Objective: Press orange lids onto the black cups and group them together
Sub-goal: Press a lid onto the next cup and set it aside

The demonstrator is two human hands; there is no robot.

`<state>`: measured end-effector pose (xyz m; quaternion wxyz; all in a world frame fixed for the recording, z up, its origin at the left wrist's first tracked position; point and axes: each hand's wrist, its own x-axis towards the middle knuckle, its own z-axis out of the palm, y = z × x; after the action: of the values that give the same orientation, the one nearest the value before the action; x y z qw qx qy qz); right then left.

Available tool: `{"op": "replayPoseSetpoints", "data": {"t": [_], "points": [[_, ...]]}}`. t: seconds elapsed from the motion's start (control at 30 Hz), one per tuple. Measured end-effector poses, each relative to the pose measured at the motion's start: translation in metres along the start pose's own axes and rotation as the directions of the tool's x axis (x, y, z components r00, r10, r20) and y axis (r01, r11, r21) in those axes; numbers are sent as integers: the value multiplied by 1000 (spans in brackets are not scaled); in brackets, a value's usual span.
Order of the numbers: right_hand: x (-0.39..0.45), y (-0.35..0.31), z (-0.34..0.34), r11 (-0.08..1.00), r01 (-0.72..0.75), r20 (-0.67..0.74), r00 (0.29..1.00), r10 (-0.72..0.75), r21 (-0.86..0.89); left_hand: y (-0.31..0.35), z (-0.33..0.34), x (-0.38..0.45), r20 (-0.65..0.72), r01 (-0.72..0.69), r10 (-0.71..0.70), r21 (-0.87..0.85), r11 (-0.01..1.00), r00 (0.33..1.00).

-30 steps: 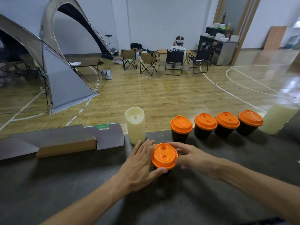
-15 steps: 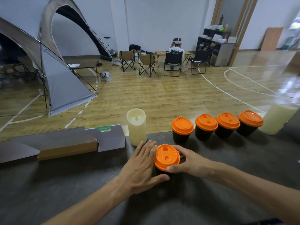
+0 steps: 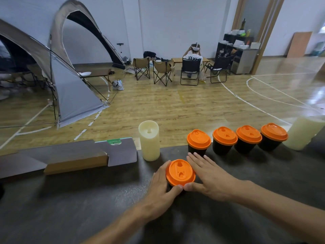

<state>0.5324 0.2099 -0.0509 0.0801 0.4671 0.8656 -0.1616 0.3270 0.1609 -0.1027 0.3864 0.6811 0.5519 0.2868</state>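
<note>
Head view: the orange-lidded cup [image 3: 180,172] stands on the dark surface [image 3: 88,199] between both hands. The left hand [image 3: 161,184] curls round its 9 o'clock side, thumb at 6. The right hand [image 3: 211,175] lies at 3 o'clock with fingers straight, thumb tip touching the cup. A row of four lidded cups [image 3: 223,147] sits at 1 o'clock, a cream candle [image 3: 149,141] at 11.

Both forearms are extended forward from the lower edge, converging toward the middle. The left grip [image 3: 161,186] is cupped round the left side of the lidded cup [image 3: 180,172], its thumb laid across the front. The right grip [image 3: 211,179] is held flat just beside the cup, fingers [image 3: 198,162] straight, its thumb tip met by the left thumb.
</note>
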Motion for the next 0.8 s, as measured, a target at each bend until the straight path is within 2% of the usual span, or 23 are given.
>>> {"op": "replayPoseSetpoints", "data": {"t": [0.13,0.2,0.3,0.5,0.6,0.67,0.8], "points": [[0,-1,0,1000,-11,3,1000,11,-12,12,25,1,-144,88,-144,-339,937,979],[-1,-2,0,1000,-10,6,1000,10,-10,20,31,-1,-214,86,-184,-400,913,960],[1,-1,-2,1000,-8,27,1000,9,-13,22,27,-1,-262,73,-188,-392,917,947],[2,-2,-8,1000,-9,64,998,8,12,7,-14,12,-246,42,-91,-197,979,965],[2,-2,-10,1000,-12,75,997,10,28,7,-39,29,-133,5,-10,-43,999,991],[2,-2,-11,1000,-11,80,997,9,24,14,-54,44,-45,14,-10,107,994,999],[1,-3,-12,1000,-1,69,998,0,12,40,-73,77,160,-50,-17,403,914,987]]}}
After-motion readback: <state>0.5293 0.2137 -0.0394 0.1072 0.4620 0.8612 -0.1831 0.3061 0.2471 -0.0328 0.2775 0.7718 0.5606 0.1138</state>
